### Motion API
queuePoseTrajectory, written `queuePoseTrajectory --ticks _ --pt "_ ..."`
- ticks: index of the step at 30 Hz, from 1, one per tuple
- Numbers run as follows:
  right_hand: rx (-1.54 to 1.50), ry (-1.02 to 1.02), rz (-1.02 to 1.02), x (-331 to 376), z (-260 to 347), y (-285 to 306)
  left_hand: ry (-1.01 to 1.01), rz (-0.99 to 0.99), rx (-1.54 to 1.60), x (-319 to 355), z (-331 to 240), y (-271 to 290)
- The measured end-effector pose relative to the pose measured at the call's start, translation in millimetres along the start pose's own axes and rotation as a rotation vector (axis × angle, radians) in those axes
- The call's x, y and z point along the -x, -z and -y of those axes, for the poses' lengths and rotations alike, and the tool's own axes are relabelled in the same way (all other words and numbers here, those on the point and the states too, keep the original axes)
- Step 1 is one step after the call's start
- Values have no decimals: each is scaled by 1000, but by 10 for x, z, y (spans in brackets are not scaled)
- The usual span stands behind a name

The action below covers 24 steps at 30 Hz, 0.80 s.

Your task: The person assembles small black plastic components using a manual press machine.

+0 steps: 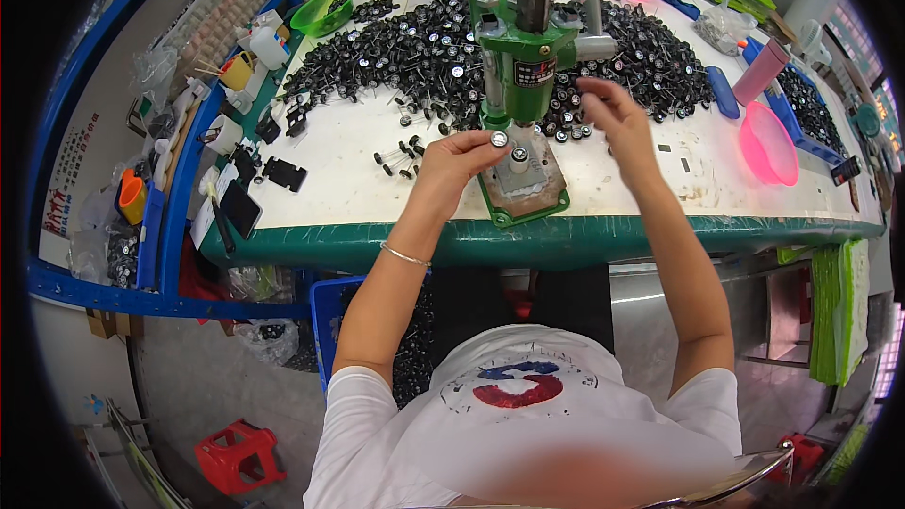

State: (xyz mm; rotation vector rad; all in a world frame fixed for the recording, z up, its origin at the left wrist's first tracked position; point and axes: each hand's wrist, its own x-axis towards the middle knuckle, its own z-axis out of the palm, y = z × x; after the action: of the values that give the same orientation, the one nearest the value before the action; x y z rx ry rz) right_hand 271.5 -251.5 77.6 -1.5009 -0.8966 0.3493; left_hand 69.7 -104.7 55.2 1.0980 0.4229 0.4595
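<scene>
Pinching small black wheel [499, 139] in left hand [459, 162] fingertips; right hand [611, 113] hovers nearby.

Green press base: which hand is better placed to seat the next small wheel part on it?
Probably the left hand: it holds a small wheel part just beside the green press base. The right hand is raised farther right, over the black parts pile.

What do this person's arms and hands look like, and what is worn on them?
Both forearms are bare, with no gloves on the left hand or the right hand. A thin silver bangle circles the left wrist. Short white T-shirt sleeves cover only the upper arms.
</scene>
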Motion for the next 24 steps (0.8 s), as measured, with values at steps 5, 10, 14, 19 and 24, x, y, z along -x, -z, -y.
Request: queuePoseTrajectory --ticks 5,10,14,19,24 --pt "-142 16 -69 -422 342 234 -229 -56 -358 -56 165 -160" --pt "-453 110 -55 -864 1060 -80 -223 -77 -242 -87 178 -249" --pt "-674 -113 0 -1112 1774 -329 -185 -77 -87 -77 202 -244" --pt "-451 51 -25 -1335 1636 -218 -191 -17 -78 -139 206 -333" --pt "-502 251 -155 -1030 1673 -243 -201 -30 -104 -117 243 -217"
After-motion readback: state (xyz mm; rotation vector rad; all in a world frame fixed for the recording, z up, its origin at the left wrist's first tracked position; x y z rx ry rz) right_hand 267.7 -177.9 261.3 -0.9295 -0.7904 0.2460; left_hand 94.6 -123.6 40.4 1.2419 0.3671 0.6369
